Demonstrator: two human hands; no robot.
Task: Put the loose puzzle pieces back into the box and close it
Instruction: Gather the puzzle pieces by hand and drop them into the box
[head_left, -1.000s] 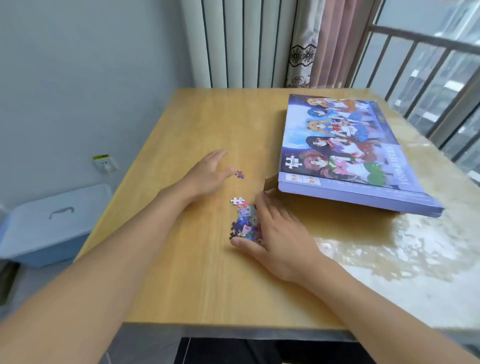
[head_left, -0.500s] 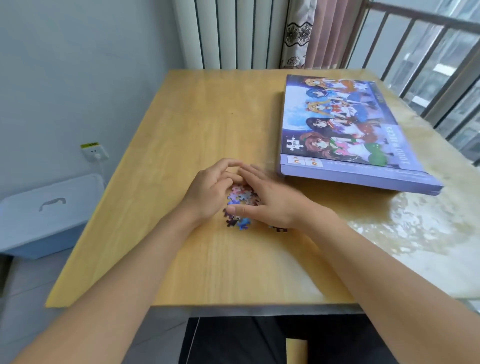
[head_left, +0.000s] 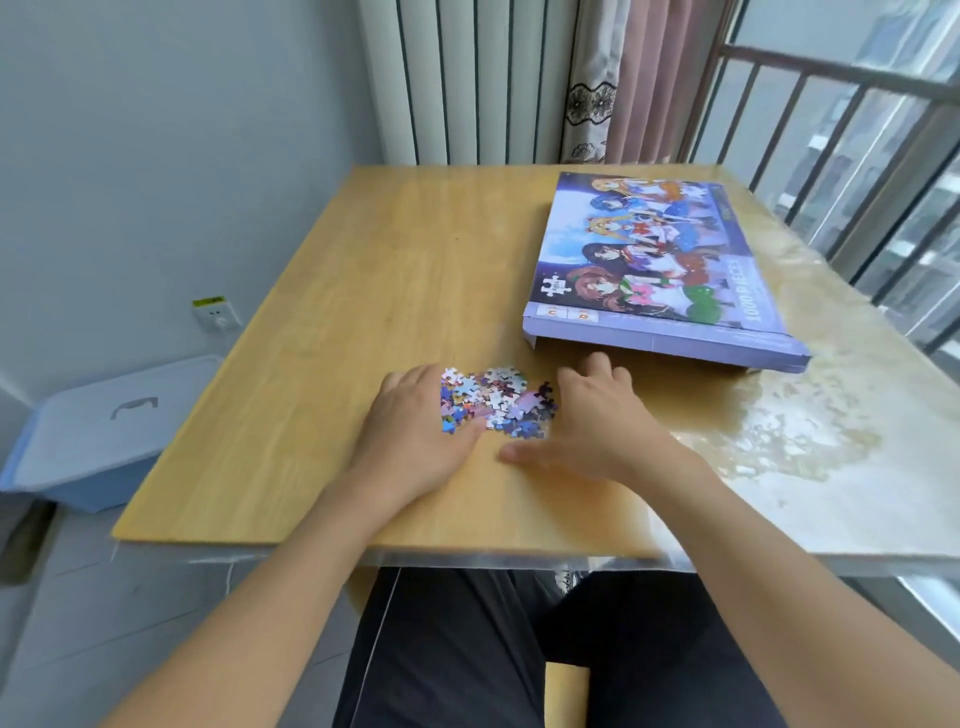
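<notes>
A small heap of loose puzzle pieces (head_left: 493, 401) lay on the wooden table (head_left: 363, 291), near its front edge, with a hand on either side. The left hand (head_left: 415, 431) rested flat on the tabletop at the heap's nine o'clock, its fingers stretched forward and relaxed, their inner edge touching the outermost pieces. The right hand (head_left: 597, 421) sat at the heap's three o'clock, fingers straight and spread a little, thumb lying along the wood below the heap at about five o'clock; it was slightly blurred, and it held nothing. Neither hand gripped any piece.

The puzzle box (head_left: 660, 270), purple with a cartoon picture on its lid, lay flat toward one o'clock from the heap, well apart from the pieces but just beyond the right hand's fingertips. A flap at its near left corner stood slightly open.

On the floor at nine o'clock from the table sat a pale blue storage bin (head_left: 98, 431), with a wall socket (head_left: 215, 314) above it.
</notes>
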